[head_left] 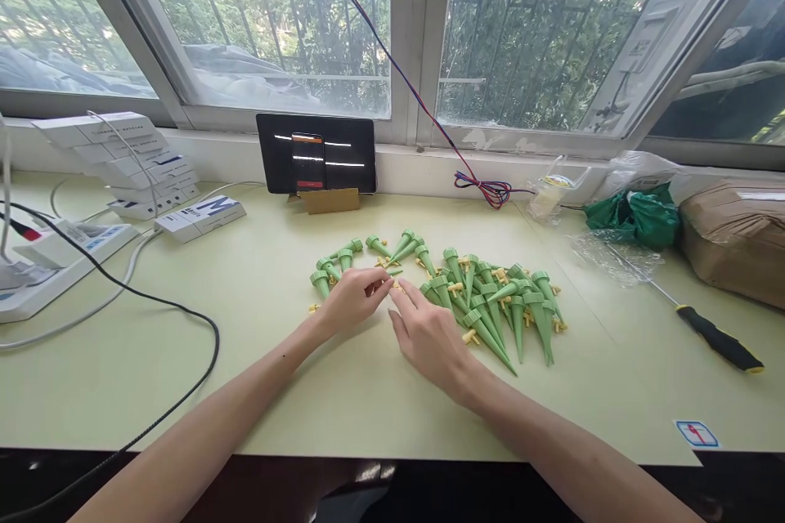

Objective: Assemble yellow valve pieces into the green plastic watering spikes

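My left hand is closed in a pinch near the middle of the table; what it holds, if anything, is hidden by the fingers. Just beyond its fingertips shows the tip of a green watering spike. Close by on the right, my right hand has its fingers stretched forward and its thumb apart, with the fingertips at a small yellow valve piece. A pile of green watering spikes with yellow valves lies beside the right hand. Several more green spikes lie around and behind the left hand.
A tablet leans on a cardboard stand at the back. White boxes and a power strip with cables occupy the left. At right are a screwdriver, a green bag and a brown package.
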Demonstrator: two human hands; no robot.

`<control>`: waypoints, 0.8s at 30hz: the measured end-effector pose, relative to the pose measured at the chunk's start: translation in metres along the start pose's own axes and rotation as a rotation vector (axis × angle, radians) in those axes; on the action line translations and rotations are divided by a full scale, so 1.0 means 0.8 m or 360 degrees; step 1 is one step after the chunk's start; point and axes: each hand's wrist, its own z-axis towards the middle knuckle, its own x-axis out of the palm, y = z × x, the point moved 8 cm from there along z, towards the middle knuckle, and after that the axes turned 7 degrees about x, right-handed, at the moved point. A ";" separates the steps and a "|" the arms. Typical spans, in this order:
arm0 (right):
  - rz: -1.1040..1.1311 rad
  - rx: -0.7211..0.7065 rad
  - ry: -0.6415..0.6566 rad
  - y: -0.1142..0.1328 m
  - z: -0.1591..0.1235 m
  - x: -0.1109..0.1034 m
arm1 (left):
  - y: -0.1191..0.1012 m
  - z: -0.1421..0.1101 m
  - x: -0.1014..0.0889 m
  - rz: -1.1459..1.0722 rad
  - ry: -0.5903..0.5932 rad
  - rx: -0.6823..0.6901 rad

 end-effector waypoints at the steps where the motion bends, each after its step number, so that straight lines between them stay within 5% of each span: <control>1: -0.0026 -0.0036 -0.0024 0.002 0.001 -0.009 | -0.001 0.000 0.001 0.0006 0.0006 0.0000; 9: -0.0396 0.0224 0.0160 -0.042 0.082 -0.063 | -0.005 -0.001 0.004 -0.0037 0.0023 0.0024; 15: -0.0556 0.0326 0.0501 -0.068 0.144 -0.035 | -0.003 -0.001 0.006 -0.0034 0.0058 0.0000; 24: -0.0550 0.0410 0.0654 -0.076 0.162 0.001 | -0.003 -0.003 0.008 -0.0028 0.0060 -0.0005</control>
